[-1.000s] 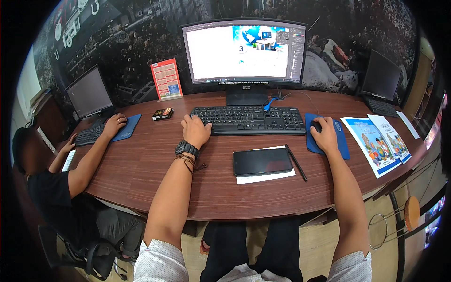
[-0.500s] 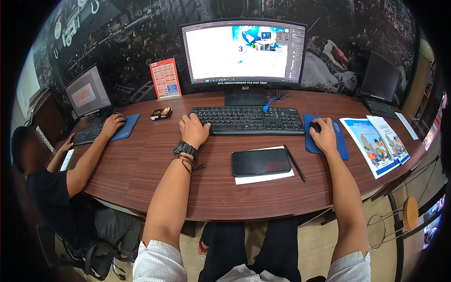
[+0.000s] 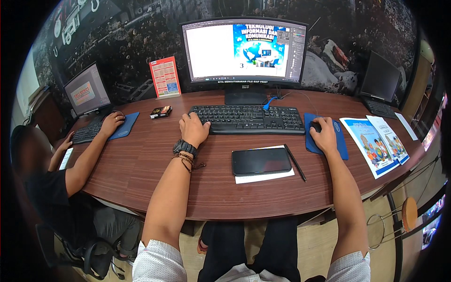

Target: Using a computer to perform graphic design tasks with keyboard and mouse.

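My left hand (image 3: 194, 129) rests with fingers apart on the left end of a black keyboard (image 3: 249, 121). A dark watch and a beaded bracelet circle that wrist. On the blue mouse pad (image 3: 339, 145) to the right, my right hand (image 3: 324, 135) is curled over a black computer mouse (image 3: 316, 127), largely covered by the fingers. Behind the keyboard stands a wide curved monitor (image 3: 211, 54). Its screen shows a blue page design with a globe. Between my forearms, a black smartphone (image 3: 261, 162) lies on white paper beside a black pen (image 3: 295, 163).
At left a co-worker (image 3: 51, 188) sits with a second monitor (image 3: 87, 91), one hand on a mouse. A red desk calendar (image 3: 165, 77) and small dark box (image 3: 161, 112) stand between us. Printed booklets (image 3: 371, 145) lie at right, near another dark monitor (image 3: 381, 75).
The page on my monitor has shifted down, bringing its blue upper part with a heading into view. My hands stay in place. The co-worker's head has moved slightly.
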Available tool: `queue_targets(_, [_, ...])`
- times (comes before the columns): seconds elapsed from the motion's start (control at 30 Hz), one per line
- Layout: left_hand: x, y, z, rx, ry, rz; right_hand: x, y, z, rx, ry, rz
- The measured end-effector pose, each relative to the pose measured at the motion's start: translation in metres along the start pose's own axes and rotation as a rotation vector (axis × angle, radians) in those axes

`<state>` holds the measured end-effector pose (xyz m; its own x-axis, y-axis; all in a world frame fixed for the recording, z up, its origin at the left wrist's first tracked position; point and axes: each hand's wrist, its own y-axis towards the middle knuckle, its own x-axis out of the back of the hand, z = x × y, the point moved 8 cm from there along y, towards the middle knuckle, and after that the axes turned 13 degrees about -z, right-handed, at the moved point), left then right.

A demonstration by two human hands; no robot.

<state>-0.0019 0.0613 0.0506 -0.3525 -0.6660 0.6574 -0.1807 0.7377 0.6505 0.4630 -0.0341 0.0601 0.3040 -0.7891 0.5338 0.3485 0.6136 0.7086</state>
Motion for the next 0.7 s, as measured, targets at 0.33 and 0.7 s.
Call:
queue_targets(0.33, [0.0031, -0.0012, -0.0022, -0.004, 0.002, -0.012, 0.0006, -0.0002, 0.0009, 0.008, 0.0, -0.004])
queue_targets(0.7, [0.0015, -0.0011, -0.002, 0.007, 0.013, 0.005, 0.0019, 0.0005, -0.0015, -0.013, -0.008, -0.007])
